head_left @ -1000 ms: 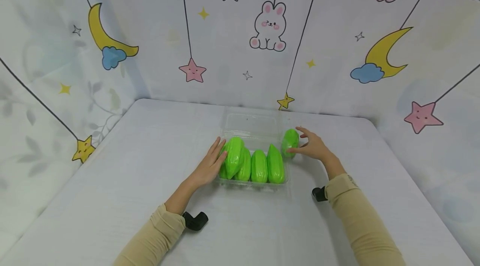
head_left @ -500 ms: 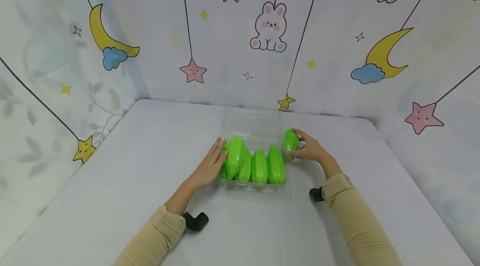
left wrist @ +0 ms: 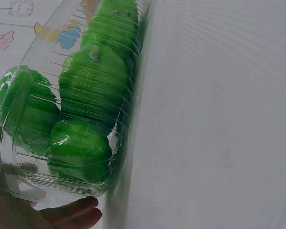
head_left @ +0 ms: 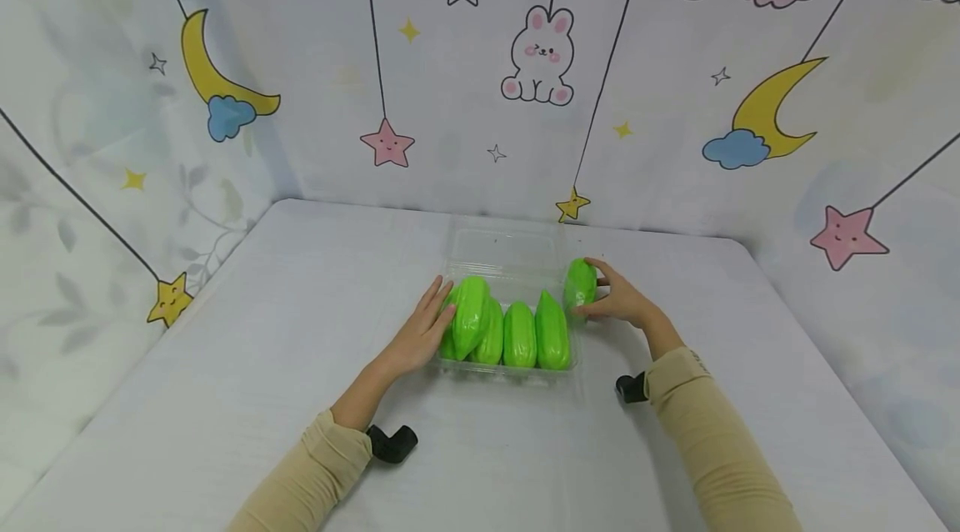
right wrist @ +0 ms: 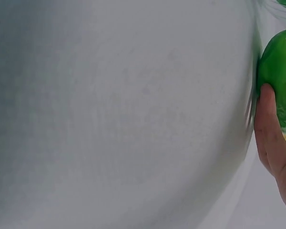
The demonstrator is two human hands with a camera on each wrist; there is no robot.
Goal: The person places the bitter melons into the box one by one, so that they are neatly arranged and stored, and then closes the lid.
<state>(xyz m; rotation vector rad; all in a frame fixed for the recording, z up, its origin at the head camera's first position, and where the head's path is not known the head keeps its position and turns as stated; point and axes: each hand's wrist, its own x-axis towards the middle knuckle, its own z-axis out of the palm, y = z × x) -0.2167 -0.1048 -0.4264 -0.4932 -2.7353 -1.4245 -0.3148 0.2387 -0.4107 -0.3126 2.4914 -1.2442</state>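
A clear plastic box (head_left: 510,370) holds several glossy green oblong fruits (head_left: 553,336), mostly side by side, with one fruit (head_left: 471,315) lying higher over the others at the left. My left hand (head_left: 412,338) rests along the box's left side, fingers straight. In the left wrist view its fingertips (left wrist: 88,205) show at the box's lower corner. Just beyond the box's right back corner, my right hand (head_left: 626,296) holds another green fruit (head_left: 579,283) between thumb and fingers. The right wrist view shows a finger (right wrist: 268,112) against that fruit's side.
The box's clear lid (head_left: 506,248) is folded back flat behind it. A white cloth covers the table (head_left: 300,290). Printed fabric (head_left: 450,57) with stars and moons hangs behind. Black wrist cameras (head_left: 393,443) sit at both cuffs.
My right hand has moved slightly left and its fingers have closed in around the fruit beside the box. My left hand has stayed at the box.
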